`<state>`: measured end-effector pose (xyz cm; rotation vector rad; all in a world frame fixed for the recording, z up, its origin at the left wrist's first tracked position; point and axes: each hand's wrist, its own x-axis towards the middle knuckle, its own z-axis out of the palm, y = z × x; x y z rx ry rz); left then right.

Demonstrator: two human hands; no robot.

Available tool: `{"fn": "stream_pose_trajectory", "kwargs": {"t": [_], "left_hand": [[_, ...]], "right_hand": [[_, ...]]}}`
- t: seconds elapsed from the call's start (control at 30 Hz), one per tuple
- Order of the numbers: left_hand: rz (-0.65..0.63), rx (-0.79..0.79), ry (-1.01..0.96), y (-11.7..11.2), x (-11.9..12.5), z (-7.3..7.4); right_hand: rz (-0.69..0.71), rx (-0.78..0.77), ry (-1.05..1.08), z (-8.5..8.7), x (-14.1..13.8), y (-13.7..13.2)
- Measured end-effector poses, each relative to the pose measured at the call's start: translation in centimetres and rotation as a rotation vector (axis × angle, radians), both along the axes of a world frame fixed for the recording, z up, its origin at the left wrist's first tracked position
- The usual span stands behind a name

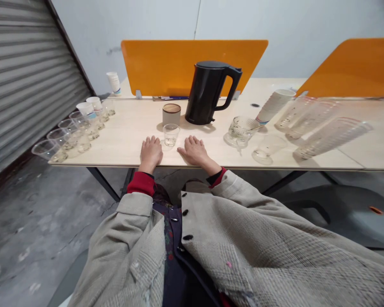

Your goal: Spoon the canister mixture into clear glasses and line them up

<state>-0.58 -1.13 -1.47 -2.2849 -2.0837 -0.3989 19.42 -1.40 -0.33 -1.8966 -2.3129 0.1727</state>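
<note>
My left hand rests palm down at the table's front edge, its fingers slightly curled and nothing held. To its right, my right hand lies flat with the thumb spread toward the left. Between the two stands a small clear plastic cup, touched by neither hand, with what looks like a little liquid at the bottom. Just behind that cup is a grey canister with a wood-like top. A black electric kettle stands behind my right hand, its handle pointing right.
Clear cups and white paper cups line the table's left end. On the right are a glass bowl, a single clear cup, a paper cup stack and clear cup stacks. Orange dividers rise behind.
</note>
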Motion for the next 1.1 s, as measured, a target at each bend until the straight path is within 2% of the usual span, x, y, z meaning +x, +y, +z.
{"fn": "stream_pose_trajectory", "kwargs": {"t": [1.1], "left_hand": [[-0.007,0.0,0.059,0.47,-0.12,-0.08]], "right_hand": [[-0.008,-0.02,0.026,-0.01,0.09,0.26]]}}
